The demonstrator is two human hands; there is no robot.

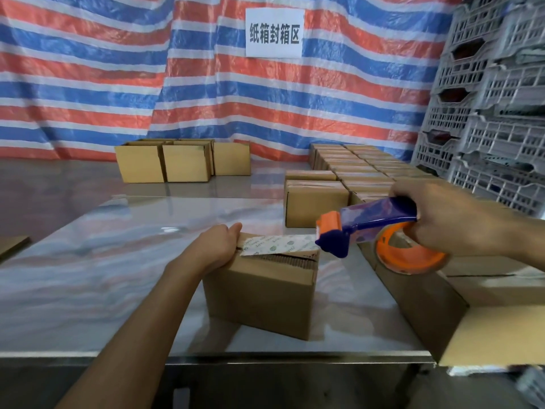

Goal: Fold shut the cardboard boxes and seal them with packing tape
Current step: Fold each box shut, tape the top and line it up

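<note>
Left hand (216,246) gripped the corrugated box's (259,293) top left edge on the glossy steel table (118,261). Right hand (448,219) clasped the blue-orange plastic dispenser (365,228), with printed tape (280,245) stretched across the flaps.

A matt brown corrugated cardboard box (259,293) stands on a smooth, glossy metal table (118,261). The tape (277,245) is pale, printed film. The tape dispenser (380,228) is shiny plastic. The tarp (88,69) is crinkled woven plastic; the crates (486,98), dull grey plastic.
</note>
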